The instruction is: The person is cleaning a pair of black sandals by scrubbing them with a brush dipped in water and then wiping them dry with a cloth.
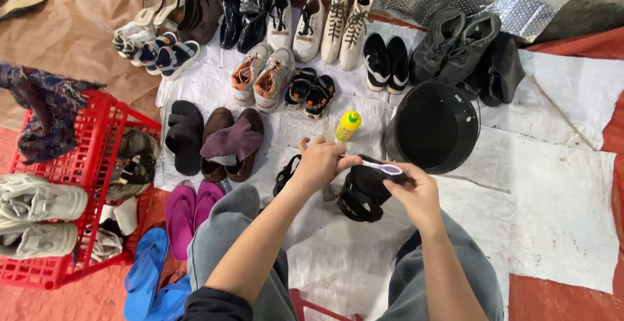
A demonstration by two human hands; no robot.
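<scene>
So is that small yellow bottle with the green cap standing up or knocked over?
Upright. The small yellow bottle with the green cap stands on the white sheet, cap uppermost, beside the black bucket.

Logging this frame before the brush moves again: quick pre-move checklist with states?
1. Toothbrush in right hand: ok.
2. Black sandal steadied by the right hand: ok.
3. Left hand at the brush handle; actual grip: cannot tell.
4. Black bucket upright beside the work: ok; contents: cannot tell.
5. Yellow bottle upright, green cap on: ok.
</scene>
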